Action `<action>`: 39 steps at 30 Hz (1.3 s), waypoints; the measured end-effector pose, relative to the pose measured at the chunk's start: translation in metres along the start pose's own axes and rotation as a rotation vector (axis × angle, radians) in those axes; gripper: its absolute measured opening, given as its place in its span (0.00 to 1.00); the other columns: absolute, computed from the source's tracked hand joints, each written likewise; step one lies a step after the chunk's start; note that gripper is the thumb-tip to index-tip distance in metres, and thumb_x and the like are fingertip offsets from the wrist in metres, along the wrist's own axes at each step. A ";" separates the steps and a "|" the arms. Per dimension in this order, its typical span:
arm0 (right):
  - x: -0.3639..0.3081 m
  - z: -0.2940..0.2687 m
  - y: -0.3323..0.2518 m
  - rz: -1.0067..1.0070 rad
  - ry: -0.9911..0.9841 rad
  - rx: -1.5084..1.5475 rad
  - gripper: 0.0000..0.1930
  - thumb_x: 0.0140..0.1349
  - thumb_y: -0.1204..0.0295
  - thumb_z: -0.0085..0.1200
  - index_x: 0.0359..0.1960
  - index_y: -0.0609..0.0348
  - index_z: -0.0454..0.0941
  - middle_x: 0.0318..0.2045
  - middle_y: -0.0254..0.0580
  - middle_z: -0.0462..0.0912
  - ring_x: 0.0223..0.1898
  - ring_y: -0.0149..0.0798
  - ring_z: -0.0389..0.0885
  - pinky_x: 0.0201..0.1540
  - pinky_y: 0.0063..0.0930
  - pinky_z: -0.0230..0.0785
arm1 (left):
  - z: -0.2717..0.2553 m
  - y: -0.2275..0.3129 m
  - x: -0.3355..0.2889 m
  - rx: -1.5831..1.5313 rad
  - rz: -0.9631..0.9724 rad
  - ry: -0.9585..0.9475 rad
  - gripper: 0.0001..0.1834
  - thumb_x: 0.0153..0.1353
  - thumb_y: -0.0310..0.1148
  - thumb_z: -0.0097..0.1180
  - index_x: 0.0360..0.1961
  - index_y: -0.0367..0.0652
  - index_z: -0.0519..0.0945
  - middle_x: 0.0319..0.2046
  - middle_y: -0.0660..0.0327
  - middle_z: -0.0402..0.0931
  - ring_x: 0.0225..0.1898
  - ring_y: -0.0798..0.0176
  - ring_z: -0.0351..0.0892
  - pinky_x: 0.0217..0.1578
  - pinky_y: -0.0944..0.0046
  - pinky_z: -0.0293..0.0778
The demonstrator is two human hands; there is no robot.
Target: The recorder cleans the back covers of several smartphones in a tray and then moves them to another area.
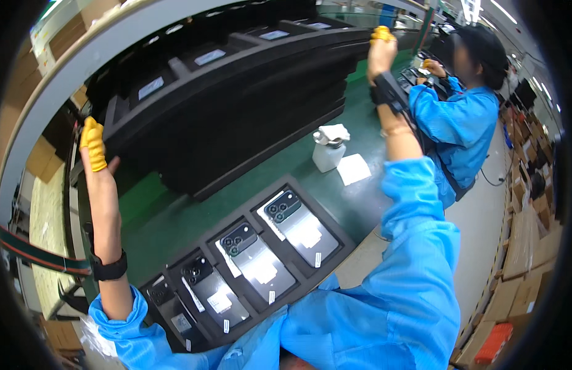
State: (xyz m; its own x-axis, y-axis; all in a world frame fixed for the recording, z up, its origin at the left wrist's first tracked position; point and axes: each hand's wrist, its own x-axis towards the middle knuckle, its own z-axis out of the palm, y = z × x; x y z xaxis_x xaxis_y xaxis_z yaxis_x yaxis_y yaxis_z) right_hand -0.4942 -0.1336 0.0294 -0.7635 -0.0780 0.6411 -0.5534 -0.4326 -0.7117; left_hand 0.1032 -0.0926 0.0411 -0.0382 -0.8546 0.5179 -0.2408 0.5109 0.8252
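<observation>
Near foam tray [282, 248] with four phones [257, 262], camera side up, on green counter [153, 228] | white bottle [328, 158], cloth [334, 132] on top, white sheet [354, 168] beside | left hand [93, 147] at left end, right hand [382, 48] at right end of upper black tray [206, 77]; fingers bent, grip cannot be told

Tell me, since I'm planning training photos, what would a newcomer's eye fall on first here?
Probably the four phones lying back up in a dark tray at lower centre. Next, the left hand and right hand, in yellow finger covers, near opposite ends of the black stack above. A blue-clad co-worker at upper right also draws notice.
</observation>
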 end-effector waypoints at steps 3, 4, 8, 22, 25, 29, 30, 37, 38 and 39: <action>-0.057 -0.041 -0.087 -0.080 -0.216 0.251 0.09 0.65 0.72 0.49 0.42 0.63 0.76 0.38 0.35 0.79 0.41 0.29 0.76 0.44 0.22 0.68 | 0.006 0.031 -0.032 0.199 0.425 0.088 0.27 0.65 0.26 0.48 0.64 0.38 0.57 0.60 0.57 0.63 0.59 0.60 0.65 0.58 0.62 0.61; -0.083 -0.050 -0.107 -0.117 -0.323 0.178 0.09 0.64 0.73 0.49 0.43 0.64 0.76 0.38 0.35 0.79 0.41 0.28 0.76 0.45 0.21 0.67 | 0.005 0.032 -0.050 0.175 0.385 0.026 0.26 0.64 0.26 0.49 0.63 0.38 0.59 0.58 0.57 0.65 0.57 0.59 0.67 0.58 0.62 0.62; -0.194 -0.078 -0.175 -0.117 -1.070 0.057 0.12 0.60 0.75 0.53 0.45 0.63 0.76 0.39 0.41 0.78 0.43 0.36 0.76 0.49 0.26 0.66 | 0.021 0.039 -0.106 0.300 0.170 -0.390 0.11 0.59 0.27 0.54 0.43 0.39 0.79 0.41 0.54 0.78 0.44 0.58 0.76 0.46 0.62 0.71; -0.306 -0.100 -0.144 -0.600 -1.540 -0.422 0.14 0.57 0.66 0.55 0.36 0.67 0.79 0.37 0.49 0.75 0.40 0.48 0.70 0.47 0.36 0.63 | 0.077 -0.023 -0.168 0.792 0.209 -0.645 0.17 0.56 0.36 0.56 0.43 0.36 0.78 0.36 0.52 0.73 0.40 0.52 0.69 0.42 0.58 0.67; -0.296 -0.097 -0.140 -0.387 -1.591 -0.392 0.13 0.59 0.66 0.52 0.35 0.64 0.78 0.37 0.49 0.74 0.42 0.48 0.68 0.49 0.37 0.60 | 0.073 -0.027 -0.155 0.655 -0.016 -0.738 0.16 0.58 0.34 0.54 0.44 0.35 0.76 0.34 0.51 0.71 0.41 0.50 0.68 0.45 0.56 0.67; -0.275 -0.092 -0.131 0.119 -1.741 -0.083 0.08 0.62 0.70 0.51 0.38 0.61 0.71 0.39 0.40 0.72 0.46 0.39 0.67 0.54 0.32 0.57 | 0.065 -0.021 -0.143 0.414 -0.058 -0.742 0.13 0.61 0.35 0.54 0.44 0.40 0.75 0.36 0.53 0.72 0.41 0.57 0.69 0.44 0.63 0.67; -0.269 -0.090 -0.131 0.316 -1.777 -0.038 0.08 0.62 0.72 0.53 0.39 0.61 0.70 0.39 0.38 0.72 0.45 0.35 0.69 0.53 0.30 0.60 | 0.064 -0.017 -0.138 0.275 -0.230 -0.792 0.13 0.59 0.33 0.56 0.44 0.41 0.74 0.36 0.55 0.72 0.39 0.61 0.70 0.42 0.64 0.68; -0.282 -0.071 -0.119 0.434 -1.606 0.029 0.15 0.59 0.78 0.54 0.48 0.63 0.71 0.38 0.41 0.77 0.42 0.32 0.77 0.48 0.23 0.68 | 0.061 -0.047 -0.113 0.304 -0.175 -0.695 0.15 0.58 0.30 0.57 0.46 0.39 0.73 0.43 0.55 0.74 0.49 0.58 0.72 0.49 0.62 0.69; -0.285 -0.066 -0.117 0.486 -1.588 -0.020 0.18 0.61 0.77 0.54 0.53 0.63 0.69 0.46 0.43 0.76 0.48 0.32 0.75 0.51 0.24 0.67 | 0.058 -0.045 -0.113 0.343 -0.112 -0.671 0.16 0.58 0.30 0.57 0.48 0.39 0.73 0.45 0.55 0.73 0.51 0.56 0.70 0.51 0.61 0.67; -0.288 -0.065 -0.120 0.483 -1.589 -0.020 0.18 0.61 0.77 0.54 0.53 0.63 0.69 0.46 0.43 0.76 0.48 0.32 0.75 0.51 0.24 0.67 | 0.052 -0.041 -0.113 0.382 -0.051 -0.645 0.17 0.58 0.31 0.57 0.49 0.40 0.73 0.47 0.54 0.73 0.53 0.54 0.68 0.53 0.60 0.65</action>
State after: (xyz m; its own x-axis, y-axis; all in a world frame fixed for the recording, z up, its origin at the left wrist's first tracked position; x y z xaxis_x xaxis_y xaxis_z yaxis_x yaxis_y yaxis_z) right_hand -0.2296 -0.0011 -0.0882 0.2176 -0.9760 -0.0002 -0.3958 -0.0880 -0.9141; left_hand 0.0669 -0.0220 -0.0629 -0.5505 -0.8215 0.1490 -0.5729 0.5015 0.6483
